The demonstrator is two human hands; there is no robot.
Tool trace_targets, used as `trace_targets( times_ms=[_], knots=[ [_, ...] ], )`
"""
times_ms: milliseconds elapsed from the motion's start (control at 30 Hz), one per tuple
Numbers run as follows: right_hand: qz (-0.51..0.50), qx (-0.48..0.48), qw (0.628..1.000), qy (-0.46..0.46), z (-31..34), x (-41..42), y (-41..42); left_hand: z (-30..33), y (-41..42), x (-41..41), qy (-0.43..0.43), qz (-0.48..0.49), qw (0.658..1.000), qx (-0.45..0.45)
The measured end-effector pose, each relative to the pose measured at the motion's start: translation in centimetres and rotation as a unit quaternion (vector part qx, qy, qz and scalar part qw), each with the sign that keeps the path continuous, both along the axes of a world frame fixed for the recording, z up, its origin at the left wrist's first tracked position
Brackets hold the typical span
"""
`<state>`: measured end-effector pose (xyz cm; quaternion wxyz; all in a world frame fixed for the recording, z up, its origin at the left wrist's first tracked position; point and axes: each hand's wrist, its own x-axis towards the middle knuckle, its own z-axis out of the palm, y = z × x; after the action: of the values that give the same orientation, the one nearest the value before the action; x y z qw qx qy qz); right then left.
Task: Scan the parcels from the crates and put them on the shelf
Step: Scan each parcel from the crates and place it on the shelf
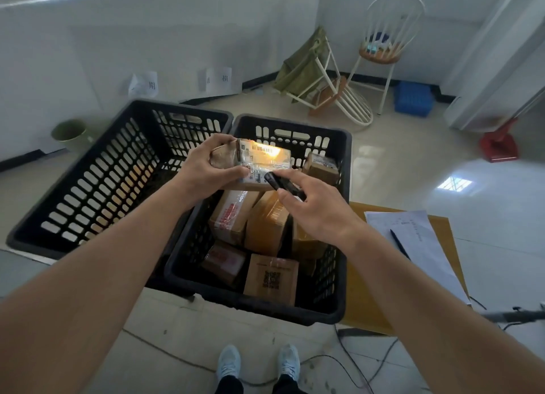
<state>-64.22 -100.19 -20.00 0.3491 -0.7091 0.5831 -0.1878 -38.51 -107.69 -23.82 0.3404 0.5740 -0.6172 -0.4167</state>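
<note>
Crates stood side by side on the floor: the left crate (pixel 97 169) looked bare inside, though its dark bottom was hard to read, and the right crate (pixel 339 246) held a jumble of cardboard parcels (pixel 265 225). Beside the right crate lay a yellow board with a sheet of paper (pixel 413 240) and a pen (pixel 399 243).

Above the far end of the right crate, the left hand (pixel 203 169) gripped a taped parcel (pixel 259 160) by its left end, fingers curled over the top and thumb beneath. The parcel's long axis ran left to right, its label facing up toward the camera, with a bright orange glow falling on the barcode (pixel 265 149).

The right hand (pixel 312 205) pinched a small black scanner (pixel 283 184) just nearer than the parcel's lower edge, its tip aimed up and away at the label. The scanner sat close under the label, so the reading probably turned on that glow covering the barcode lengthwise.

No shelf was in view, so the parcel would have to be carried out of frame, likely by the left hand.
</note>
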Motion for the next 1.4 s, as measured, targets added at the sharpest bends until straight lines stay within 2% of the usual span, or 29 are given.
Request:
trace_targets(
  times_ms=[67,200,500,700,933,1200,1400],
  knots=[
    [0.015,0.007,1.0,0.009,0.5,0.0,0.0,0.2,0.0,0.4,0.015,-0.002,1.0,-0.008],
    [0.041,0.019,0.999,0.028,2.0,0.3,0.1,0.7,-0.3,1.4,-0.024,-0.011,0.998,-0.048],
    [0.066,0.01,0.994,0.084,5.1,1.2,1.0,1.9,-1.5,3.1,-0.044,-0.014,0.991,-0.122],
    [0.067,0.003,0.988,0.139,6.3,2.0,1.5,3.0,-2.1,4.2,-0.027,-0.012,0.989,-0.144],
    [0.051,-0.006,0.986,0.159,6.8,3.4,2.2,4.0,-2.2,5.1,-0.015,-0.016,0.989,-0.143],
    [-0.13,-0.081,0.987,0.052,6.2,6.8,2.1,6.6,-1.1,6.1,0.086,-0.024,0.992,-0.086],
    [-0.193,-0.055,0.979,-0.046,6.0,9.2,0.9,8.5,0.2,7.1,0.102,0.004,0.992,-0.071]
  ],
)
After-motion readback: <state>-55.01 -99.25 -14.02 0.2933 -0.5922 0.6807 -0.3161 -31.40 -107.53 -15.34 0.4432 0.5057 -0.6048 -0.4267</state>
